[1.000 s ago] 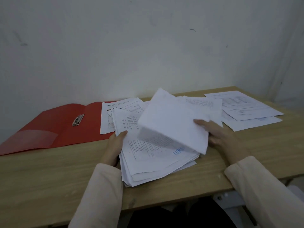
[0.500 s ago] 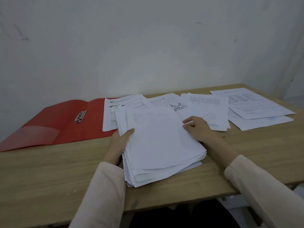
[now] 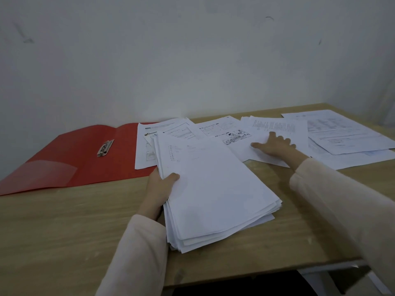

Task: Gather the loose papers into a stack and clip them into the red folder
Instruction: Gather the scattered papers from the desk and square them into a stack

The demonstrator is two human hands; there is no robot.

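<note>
- We hold the stack of papers at its left edge with our left hand, thumb on the top sheet and the other fingers hidden under the pile.
- The stack lies on the wooden table in front of us, its sheets fanned unevenly at the near corner.
- Our right hand rests flat, fingers spread, on a loose printed sheet further back and to the right; it grips nothing.
- The two hands are well apart.
- The red folder lies open on the table's left, its metal clip bare near the spine.
- One sheet overlaps the folder's right flap.
- More loose papers lie at the far right, overlapping.
</note>
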